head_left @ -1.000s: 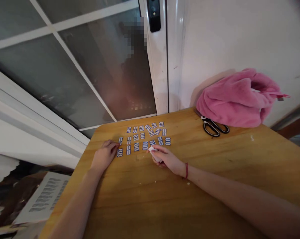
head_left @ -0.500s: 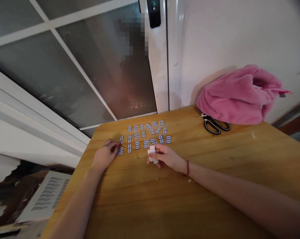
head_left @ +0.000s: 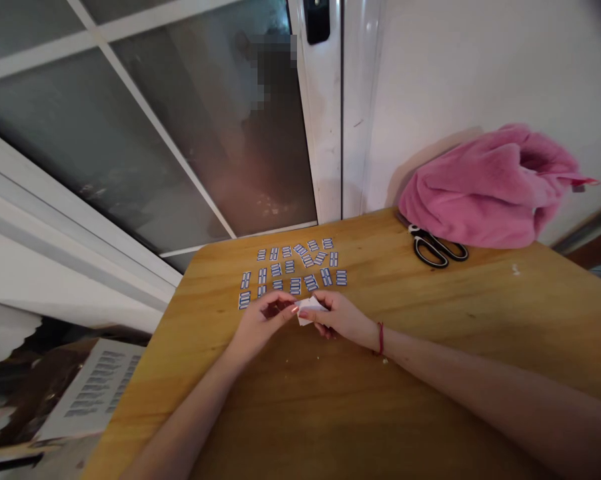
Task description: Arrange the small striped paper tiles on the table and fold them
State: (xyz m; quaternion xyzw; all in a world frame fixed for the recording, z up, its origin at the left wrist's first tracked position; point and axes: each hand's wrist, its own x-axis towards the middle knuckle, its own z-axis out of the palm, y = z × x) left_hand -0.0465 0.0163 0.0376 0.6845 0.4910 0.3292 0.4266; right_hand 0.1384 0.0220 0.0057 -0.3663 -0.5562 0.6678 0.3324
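Note:
My right hand (head_left: 344,321) is closed around a small stack of white paper cards (head_left: 309,308) above the wooden table (head_left: 290,413). From the left, the thumb and fingertips of my left hand (head_left: 265,323) pinch the near edge of that stack. Just beyond both hands lie uneven rows of small cards with blue markings (head_left: 295,286). Part of the nearest row is covered by my left hand. The faces of the held cards look plain white from here.
Black-handled scissors (head_left: 433,252) lie at the back right, partly under a pink fluffy cloth item (head_left: 490,190). A glass-paned door (head_left: 205,127) and white wall border the table's far side. A printed sheet (head_left: 93,383) lies below, left of the table.
My left hand has left the card at the left end of the rows and moved right to the white stack. My right hand has stayed nearly in place, still holding the stack.

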